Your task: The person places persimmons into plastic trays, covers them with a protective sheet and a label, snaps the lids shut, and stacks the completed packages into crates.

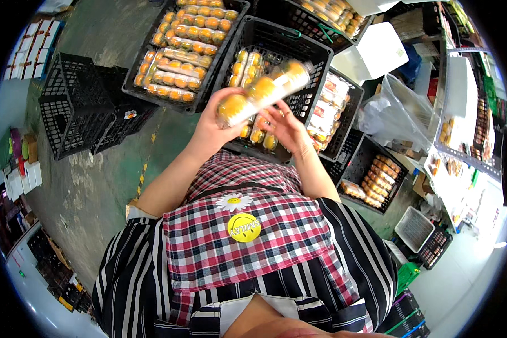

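Note:
A clear plastic tube of orange round fruit is held aslant above a black crate, its far end blurred. My left hand is closed around the near end of the tube. Just under the tube's right side is my right hand, with its fingers apart and the tips close against the plastic; whether they touch it I cannot make out. Inside the crate lie more fruit tubes, partly hidden by my hands and the held tube.
On the left a crate is filled with rows of fruit tubes, beside stacked black crates. To the right stand a crate of labelled fruit packs, a lower crate with tubes, a crumpled plastic bag and a white box.

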Demonstrator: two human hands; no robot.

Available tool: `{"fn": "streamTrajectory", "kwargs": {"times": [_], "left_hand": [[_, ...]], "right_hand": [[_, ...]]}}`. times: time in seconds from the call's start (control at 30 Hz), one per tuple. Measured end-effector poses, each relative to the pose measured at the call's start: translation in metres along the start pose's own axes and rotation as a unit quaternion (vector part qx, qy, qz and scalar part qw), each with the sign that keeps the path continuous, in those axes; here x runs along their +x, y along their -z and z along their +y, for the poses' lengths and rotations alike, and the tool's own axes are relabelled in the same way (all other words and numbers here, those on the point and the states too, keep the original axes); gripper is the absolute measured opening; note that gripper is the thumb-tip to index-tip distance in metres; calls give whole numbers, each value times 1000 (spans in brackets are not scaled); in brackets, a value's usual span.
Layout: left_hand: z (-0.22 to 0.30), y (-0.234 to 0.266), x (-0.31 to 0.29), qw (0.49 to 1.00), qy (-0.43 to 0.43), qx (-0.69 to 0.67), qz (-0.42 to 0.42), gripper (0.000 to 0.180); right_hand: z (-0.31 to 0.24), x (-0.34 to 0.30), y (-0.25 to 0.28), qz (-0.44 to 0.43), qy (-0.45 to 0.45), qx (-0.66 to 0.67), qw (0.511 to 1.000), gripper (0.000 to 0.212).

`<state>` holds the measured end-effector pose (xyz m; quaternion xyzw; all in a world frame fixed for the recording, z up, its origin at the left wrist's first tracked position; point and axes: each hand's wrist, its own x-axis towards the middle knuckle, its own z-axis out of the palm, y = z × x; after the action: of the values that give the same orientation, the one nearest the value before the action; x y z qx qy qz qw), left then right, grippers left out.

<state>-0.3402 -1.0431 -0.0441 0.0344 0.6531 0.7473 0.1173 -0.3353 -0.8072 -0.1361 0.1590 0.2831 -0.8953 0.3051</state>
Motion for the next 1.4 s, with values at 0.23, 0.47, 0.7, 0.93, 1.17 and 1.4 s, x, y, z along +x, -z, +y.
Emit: {"fn": "streamTrajectory", "kwargs": {"times": [0.23, 0.47, 0.7, 0.93, 1.17, 1.4], "left_hand": [[-6, 9, -16, 983, -54, 176, -13, 66], [1, 18, -18, 976, -53, 212, -14, 65], [30, 16, 6, 930, -56, 329, -153, 63], [33, 0, 50, 928, -162, 304, -144, 66], [-36, 101, -16, 980, 154, 110, 53, 37], [-115, 134, -178, 935, 294, 133, 147, 32]], "right_hand": [[-10, 1, 4, -51, 17, -35, 998, 77], [-46, 4, -36, 133, 103, -314, 934, 78], [-104, -53, -115, -120, 188, -833, 506, 97], [-112, -31, -93, 35, 105, -782, 614, 57], [-137, -2, -4, 229, 83, -564, 789, 72], [-73, 87, 86, 373, 121, -549, 738, 51]]}}
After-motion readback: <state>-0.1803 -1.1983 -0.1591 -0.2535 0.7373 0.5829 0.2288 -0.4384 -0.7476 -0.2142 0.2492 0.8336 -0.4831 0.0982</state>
